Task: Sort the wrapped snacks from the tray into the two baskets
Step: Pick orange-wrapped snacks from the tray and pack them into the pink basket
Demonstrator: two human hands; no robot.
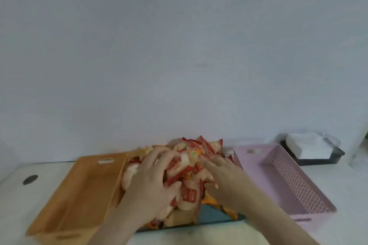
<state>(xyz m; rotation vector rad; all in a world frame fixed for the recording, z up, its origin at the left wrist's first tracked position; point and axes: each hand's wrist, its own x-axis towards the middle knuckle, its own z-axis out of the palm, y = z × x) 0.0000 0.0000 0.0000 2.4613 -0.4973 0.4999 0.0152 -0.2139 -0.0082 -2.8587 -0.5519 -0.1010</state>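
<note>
- The wrapped snacks (189, 167) sit in a big heap on the blue tray (217, 217), right under my two hands.
- My left hand (153, 183) lies on the heap with fingers spread and curled around some packs. I cannot tell if it really holds one.
- My right hand (223, 181) rests on the other side of the heap, fingers bent into the packs. I cannot tell what it grips.
- The orange basket (79, 191) is just beside my left hand.
- The pink basket (286, 181) is just beside my right arm.
- Far past the pink basket is a black tray (318, 159) with something white on it.
</note>
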